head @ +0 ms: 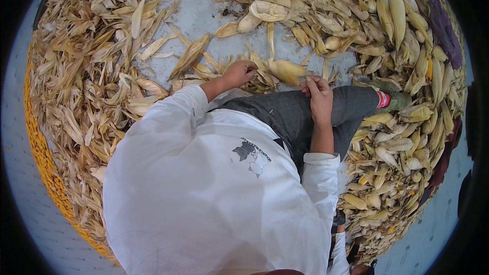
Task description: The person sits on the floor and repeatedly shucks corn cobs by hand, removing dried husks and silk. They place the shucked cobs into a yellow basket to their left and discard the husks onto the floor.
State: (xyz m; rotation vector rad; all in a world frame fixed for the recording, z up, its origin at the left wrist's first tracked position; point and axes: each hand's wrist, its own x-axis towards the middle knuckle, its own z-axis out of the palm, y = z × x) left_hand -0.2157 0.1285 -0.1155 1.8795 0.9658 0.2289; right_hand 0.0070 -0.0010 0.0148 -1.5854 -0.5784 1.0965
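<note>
A corn ear in pale yellow husk (287,71), blurred, lies between my two hands, above my bent leg. My left hand (240,73) is to its left with the fingers curled in, and no object shows in it. On the other side, my right hand (318,91) has its thumb and fingertips drawn together close to the husk's pointed end. Whether those fingertips pinch the husk cannot be made out. Loose dry husks (265,74) lie beside my left hand. A long brown husk (191,55) rests farther left on the grey floor (198,11).
Stripped husks (88,61) are heaped on the left, bordered by a yellow band of husked corn (42,156). Unhusked ears (397,19) are piled at right. Purple cloth (445,32) lies on that pile. Another person's sleeve (340,252) shows at the lower right.
</note>
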